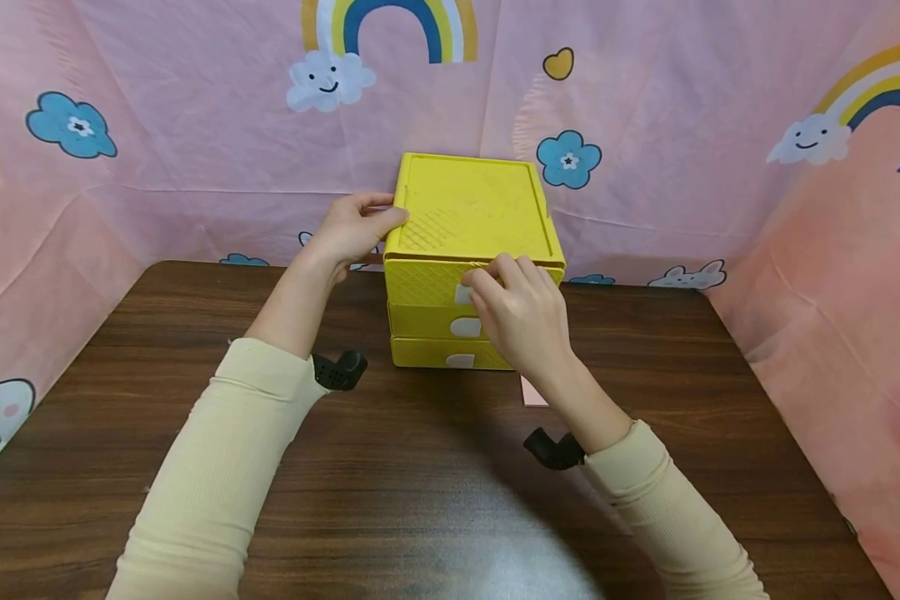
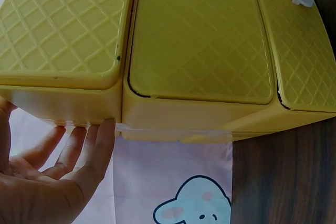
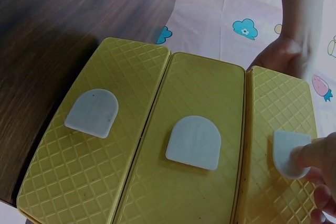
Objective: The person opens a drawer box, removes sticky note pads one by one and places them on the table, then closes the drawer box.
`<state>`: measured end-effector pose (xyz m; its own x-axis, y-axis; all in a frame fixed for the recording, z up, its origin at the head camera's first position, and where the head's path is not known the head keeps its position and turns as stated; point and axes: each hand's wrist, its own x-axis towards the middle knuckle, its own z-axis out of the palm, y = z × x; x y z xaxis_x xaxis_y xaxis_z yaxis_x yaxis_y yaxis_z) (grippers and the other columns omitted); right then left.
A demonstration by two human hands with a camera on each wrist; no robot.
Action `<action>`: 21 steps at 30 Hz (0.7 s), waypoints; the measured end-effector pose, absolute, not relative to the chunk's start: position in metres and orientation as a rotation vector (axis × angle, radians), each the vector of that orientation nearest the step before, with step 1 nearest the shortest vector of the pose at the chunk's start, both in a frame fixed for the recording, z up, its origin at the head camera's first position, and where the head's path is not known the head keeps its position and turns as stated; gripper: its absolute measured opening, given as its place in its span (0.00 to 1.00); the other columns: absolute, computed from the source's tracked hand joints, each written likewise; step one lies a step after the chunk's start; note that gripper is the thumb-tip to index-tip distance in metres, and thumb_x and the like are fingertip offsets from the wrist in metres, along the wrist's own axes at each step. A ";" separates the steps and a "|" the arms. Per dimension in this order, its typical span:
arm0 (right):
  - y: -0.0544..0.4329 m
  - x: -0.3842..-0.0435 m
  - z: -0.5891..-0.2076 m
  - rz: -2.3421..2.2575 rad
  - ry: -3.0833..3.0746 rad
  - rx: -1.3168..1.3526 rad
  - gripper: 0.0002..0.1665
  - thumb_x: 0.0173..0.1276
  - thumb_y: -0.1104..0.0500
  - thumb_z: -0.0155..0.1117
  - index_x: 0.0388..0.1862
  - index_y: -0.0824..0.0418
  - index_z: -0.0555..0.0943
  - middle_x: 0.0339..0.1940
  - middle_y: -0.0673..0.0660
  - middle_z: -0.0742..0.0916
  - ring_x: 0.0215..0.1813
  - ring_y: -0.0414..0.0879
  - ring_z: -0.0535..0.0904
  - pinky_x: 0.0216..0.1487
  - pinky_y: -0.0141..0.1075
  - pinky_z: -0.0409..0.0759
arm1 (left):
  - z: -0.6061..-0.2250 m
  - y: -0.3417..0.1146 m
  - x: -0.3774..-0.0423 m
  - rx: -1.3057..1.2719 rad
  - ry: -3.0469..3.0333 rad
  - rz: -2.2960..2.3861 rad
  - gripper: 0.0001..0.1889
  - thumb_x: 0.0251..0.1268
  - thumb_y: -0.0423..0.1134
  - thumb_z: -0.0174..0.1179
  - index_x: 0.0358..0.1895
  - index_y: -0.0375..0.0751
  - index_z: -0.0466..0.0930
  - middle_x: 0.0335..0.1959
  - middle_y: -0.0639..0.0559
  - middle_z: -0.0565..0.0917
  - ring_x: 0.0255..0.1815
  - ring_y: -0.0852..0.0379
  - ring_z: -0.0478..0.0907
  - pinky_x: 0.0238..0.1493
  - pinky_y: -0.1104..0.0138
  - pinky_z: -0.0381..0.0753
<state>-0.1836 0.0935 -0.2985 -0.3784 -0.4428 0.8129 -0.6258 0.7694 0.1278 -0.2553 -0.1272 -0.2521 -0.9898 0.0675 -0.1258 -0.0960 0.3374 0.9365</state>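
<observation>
A yellow three-drawer box [image 1: 472, 208] with white tab handles stands at the back of the table. Against its left side lies my left hand [image 1: 352, 225], thumb at the top edge. The fingers [image 2: 102, 148] of that hand extend along the side wall of the top section in the left wrist view. My right hand [image 1: 525, 312] is at the front, pinching the top drawer's white handle [image 3: 284, 142]; part of its grip is hidden. All the drawers look closed. Below it are the middle handle [image 3: 194, 142] and the bottom handle [image 3: 93, 113], both untouched.
The box stands on a dark wooden table [image 1: 390, 483]. Part of a flat pale pink piece [image 1: 532, 393] shows under my right wrist. Pink patterned cloth [image 1: 217, 142] hangs behind the table and along both sides.
</observation>
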 end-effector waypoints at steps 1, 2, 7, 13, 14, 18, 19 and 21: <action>0.093 -0.184 -0.299 0.252 -2.033 0.800 0.08 0.64 0.65 0.56 0.33 0.55 0.82 0.26 0.54 0.78 0.25 0.48 0.69 0.24 0.34 0.65 | -0.252 -0.127 -0.255 -0.028 2.447 1.731 0.30 0.64 0.51 0.54 0.69 0.51 0.60 0.60 0.49 0.70 0.54 0.53 0.72 0.48 0.61 0.76; 0.093 -0.185 -0.299 0.255 -2.032 0.798 0.08 0.63 0.65 0.57 0.33 0.55 0.82 0.26 0.55 0.78 0.25 0.48 0.68 0.24 0.34 0.64 | -0.252 -0.128 -0.255 -0.027 2.450 1.727 0.30 0.64 0.51 0.53 0.69 0.51 0.60 0.60 0.49 0.70 0.54 0.53 0.72 0.48 0.62 0.76; 0.093 -0.189 -0.299 0.281 -2.026 0.791 0.09 0.62 0.66 0.56 0.32 0.56 0.83 0.25 0.55 0.77 0.24 0.48 0.67 0.23 0.34 0.63 | -0.252 -0.127 -0.255 -0.027 2.454 1.723 0.30 0.64 0.51 0.53 0.69 0.51 0.60 0.60 0.49 0.71 0.54 0.53 0.72 0.48 0.63 0.76; 0.094 -0.190 -0.298 0.292 -2.045 0.791 0.10 0.64 0.65 0.55 0.33 0.56 0.83 0.26 0.54 0.77 0.25 0.47 0.67 0.24 0.34 0.64 | -0.252 -0.127 -0.255 -0.030 2.432 1.746 0.30 0.64 0.51 0.54 0.69 0.51 0.60 0.60 0.49 0.70 0.54 0.53 0.72 0.45 0.64 0.78; 0.093 -0.190 -0.298 0.294 -2.046 0.791 0.10 0.64 0.65 0.55 0.33 0.56 0.83 0.26 0.54 0.78 0.24 0.47 0.67 0.24 0.34 0.64 | -0.252 -0.127 -0.256 -0.030 2.426 1.752 0.30 0.64 0.50 0.54 0.69 0.50 0.60 0.61 0.48 0.70 0.54 0.53 0.72 0.45 0.63 0.78; 0.093 -0.191 -0.298 0.296 -2.045 0.788 0.10 0.64 0.65 0.55 0.33 0.55 0.83 0.25 0.54 0.77 0.24 0.47 0.67 0.23 0.34 0.63 | -0.252 -0.127 -0.256 -0.030 2.427 1.748 0.31 0.64 0.51 0.54 0.69 0.51 0.59 0.61 0.48 0.70 0.55 0.53 0.71 0.48 0.62 0.77; 0.093 -0.192 -0.298 0.298 -2.044 0.789 0.10 0.64 0.65 0.55 0.33 0.55 0.83 0.25 0.54 0.77 0.24 0.47 0.67 0.23 0.34 0.63 | -0.252 -0.127 -0.256 -0.031 2.432 1.742 0.31 0.64 0.51 0.54 0.69 0.51 0.59 0.62 0.48 0.70 0.55 0.53 0.71 0.48 0.62 0.76; 0.093 -0.192 -0.298 0.303 -2.039 0.792 0.10 0.64 0.65 0.55 0.32 0.55 0.83 0.25 0.54 0.77 0.24 0.47 0.67 0.23 0.34 0.63 | -0.252 -0.127 -0.256 -0.034 2.442 1.724 0.31 0.64 0.52 0.54 0.69 0.51 0.59 0.62 0.49 0.70 0.55 0.53 0.71 0.50 0.61 0.74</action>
